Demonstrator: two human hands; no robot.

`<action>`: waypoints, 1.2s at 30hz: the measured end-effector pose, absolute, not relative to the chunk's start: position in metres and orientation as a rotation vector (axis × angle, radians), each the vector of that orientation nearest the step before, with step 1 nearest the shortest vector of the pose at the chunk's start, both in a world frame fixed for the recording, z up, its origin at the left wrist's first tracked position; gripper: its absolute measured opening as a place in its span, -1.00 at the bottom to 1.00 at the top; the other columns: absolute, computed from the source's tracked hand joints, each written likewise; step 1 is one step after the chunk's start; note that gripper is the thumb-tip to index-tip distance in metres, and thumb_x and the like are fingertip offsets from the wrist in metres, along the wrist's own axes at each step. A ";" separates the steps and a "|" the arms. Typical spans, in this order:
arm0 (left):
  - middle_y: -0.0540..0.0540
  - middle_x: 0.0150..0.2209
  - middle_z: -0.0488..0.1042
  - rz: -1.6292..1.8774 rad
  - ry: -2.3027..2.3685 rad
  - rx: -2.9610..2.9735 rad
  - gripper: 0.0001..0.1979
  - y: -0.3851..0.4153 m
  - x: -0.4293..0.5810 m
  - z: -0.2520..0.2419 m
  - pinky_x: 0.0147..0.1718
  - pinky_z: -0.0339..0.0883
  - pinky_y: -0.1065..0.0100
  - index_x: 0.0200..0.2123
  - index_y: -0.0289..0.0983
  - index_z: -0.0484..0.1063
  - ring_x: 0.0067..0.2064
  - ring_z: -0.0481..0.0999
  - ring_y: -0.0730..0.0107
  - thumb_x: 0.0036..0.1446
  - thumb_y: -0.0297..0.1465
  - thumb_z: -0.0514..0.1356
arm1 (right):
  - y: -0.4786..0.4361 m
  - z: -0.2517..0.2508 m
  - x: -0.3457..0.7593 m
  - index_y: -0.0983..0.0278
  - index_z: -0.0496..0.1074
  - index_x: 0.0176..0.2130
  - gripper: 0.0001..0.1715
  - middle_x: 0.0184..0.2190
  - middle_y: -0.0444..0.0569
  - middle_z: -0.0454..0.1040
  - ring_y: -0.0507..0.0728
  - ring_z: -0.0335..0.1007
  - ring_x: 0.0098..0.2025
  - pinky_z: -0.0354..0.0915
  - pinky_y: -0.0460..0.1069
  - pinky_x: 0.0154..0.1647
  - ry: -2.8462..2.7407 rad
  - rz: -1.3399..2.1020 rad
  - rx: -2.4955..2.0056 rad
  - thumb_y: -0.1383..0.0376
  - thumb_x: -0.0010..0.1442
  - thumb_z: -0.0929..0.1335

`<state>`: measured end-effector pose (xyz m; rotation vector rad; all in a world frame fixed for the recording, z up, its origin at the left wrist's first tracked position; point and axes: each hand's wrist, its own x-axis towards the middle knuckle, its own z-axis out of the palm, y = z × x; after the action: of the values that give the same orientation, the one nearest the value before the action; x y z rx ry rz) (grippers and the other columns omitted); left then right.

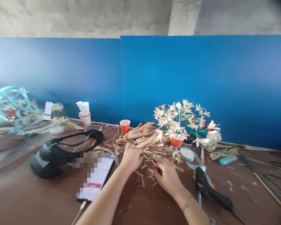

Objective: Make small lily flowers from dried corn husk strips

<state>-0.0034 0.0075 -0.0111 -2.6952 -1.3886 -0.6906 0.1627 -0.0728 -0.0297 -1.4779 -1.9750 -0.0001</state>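
My left hand [132, 158] is curled at the near edge of a heap of dried husk strips [140, 132], its fingertips mostly hidden. To the right, my right hand [166, 175] is closed, resting low over the table; a small dark bit shows at its curled fingers, too little to name. Pale husk scraps [151, 172] lie between the two hands. Behind them, white husk flowers [178, 117] on green stems stand in a red paper cup [177, 140]. A roll of light blue ribbon [187, 154] lies beyond my right hand.
At the right lie a black glue gun [202, 181] and a turquoise object [228, 160]. Leftward are a phone [97, 178] on a cable, a black headset [49, 156], another red cup [125, 126] and a white cup [85, 118]. A blue partition [178, 72] closes off the back.
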 end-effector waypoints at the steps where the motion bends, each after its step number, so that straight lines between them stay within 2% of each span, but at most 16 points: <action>1: -0.10 -0.43 0.52 -0.689 -1.389 -2.689 -0.86 0.008 -0.002 -0.012 -0.12 0.06 0.17 -0.47 -0.22 0.49 -0.27 0.39 0.21 -0.09 -0.46 0.12 | -0.073 -0.030 0.163 0.24 0.40 -0.50 -0.85 -0.45 -0.09 0.41 0.12 0.28 -0.28 0.07 0.00 -0.25 -1.977 -0.002 -1.479 0.44 0.02 0.28; 4: -0.13 -0.38 0.52 -0.659 -1.416 -2.690 -0.81 0.008 0.004 -0.018 -0.10 0.03 0.15 -0.41 -0.21 0.50 -0.20 0.38 0.17 -0.12 -0.47 0.12 | -0.073 -0.029 0.163 0.24 0.39 -0.50 -0.85 -0.47 -0.09 0.41 0.12 0.28 -0.28 0.07 0.00 -0.25 -1.988 -0.006 -1.492 0.44 0.02 0.28; 12: -0.14 -0.39 0.46 -0.652 -1.443 -2.699 -0.85 0.007 0.006 -0.021 -0.16 0.07 0.18 -0.49 -0.25 0.45 -0.18 0.34 0.17 -0.12 -0.53 0.10 | -0.073 -0.029 0.163 0.24 0.39 -0.49 -0.84 -0.45 -0.10 0.41 0.11 0.27 -0.26 0.07 0.00 -0.23 -1.990 0.009 -1.510 0.46 0.02 0.28; 19: -0.05 -0.34 0.44 -1.162 -1.624 -2.538 -0.88 0.006 0.004 -0.011 -0.14 0.11 0.24 -0.52 -0.20 0.42 -0.19 0.33 0.25 -0.12 -0.51 0.12 | -0.074 -0.027 0.162 0.22 0.41 -0.47 -0.83 -0.44 -0.11 0.41 0.11 0.27 -0.26 0.07 0.01 -0.22 -1.982 0.034 -1.506 0.44 0.04 0.27; 21: -0.02 -0.36 0.47 -1.299 -1.669 -2.509 -0.87 0.007 0.004 -0.009 -0.13 0.12 0.24 -0.53 -0.20 0.41 -0.21 0.35 0.26 -0.13 -0.52 0.11 | -0.075 -0.026 0.162 0.20 0.43 -0.40 -0.80 -0.39 -0.10 0.43 0.13 0.26 -0.22 0.08 0.02 -0.21 -1.998 0.039 -1.497 0.45 0.04 0.26; 24: 0.00 -0.42 0.48 -1.451 -1.659 -2.576 -0.88 0.009 0.005 -0.009 -0.15 0.16 0.26 -0.52 -0.21 0.41 -0.25 0.40 0.30 -0.11 -0.50 0.10 | -0.076 -0.025 0.161 0.17 0.38 -0.17 -0.64 -0.27 -0.07 0.45 0.16 0.24 -0.15 0.10 0.05 -0.19 -2.004 0.052 -1.472 0.46 0.02 0.26; 26: -0.01 -0.44 0.49 -1.538 -1.636 -2.773 -0.89 0.009 0.007 -0.011 -0.23 0.23 0.33 -0.49 -0.24 0.43 -0.32 0.43 0.34 -0.08 -0.47 0.10 | -0.076 -0.025 0.162 0.18 0.30 -0.06 -0.55 -0.22 -0.04 0.44 0.17 0.24 -0.14 0.12 0.06 -0.17 -1.979 0.037 -1.454 0.46 0.03 0.25; 29: -0.06 -0.41 0.50 -1.620 -1.580 -3.207 -0.85 0.007 0.013 -0.016 -0.34 0.29 0.39 -0.39 -0.29 0.44 -0.37 0.46 0.36 -0.04 -0.44 0.09 | -0.074 -0.025 0.163 0.20 0.25 -0.01 -0.52 -0.20 -0.02 0.42 0.15 0.26 -0.15 0.16 0.05 -0.17 -1.906 -0.036 -1.406 0.46 0.05 0.22; 32: -0.09 -0.37 0.50 -1.625 -1.484 -3.506 -0.75 0.003 0.019 -0.022 -0.38 0.32 0.40 -0.21 -0.31 0.38 -0.35 0.47 0.36 0.00 -0.45 0.07 | -0.073 -0.025 0.163 0.22 0.26 -0.03 -0.56 -0.18 0.00 0.40 0.15 0.26 -0.13 0.16 0.04 -0.15 -1.865 -0.069 -1.368 0.46 0.06 0.21; 36: -0.08 -0.38 0.49 -1.541 -1.407 -3.609 -0.66 -0.001 0.022 -0.024 -0.43 0.30 0.41 -0.07 -0.31 0.27 -0.38 0.46 0.39 0.04 -0.48 0.04 | -0.073 -0.023 0.163 0.24 0.36 -0.28 -0.80 -0.32 -0.04 0.41 0.15 0.26 -0.20 0.14 0.04 -0.18 -1.858 -0.024 -1.389 0.44 0.07 0.23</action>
<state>0.0215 -0.0010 -0.0245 -3.6086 -1.4072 -1.5414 0.1626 -0.0732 -0.0229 -1.3892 -1.8577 -0.0239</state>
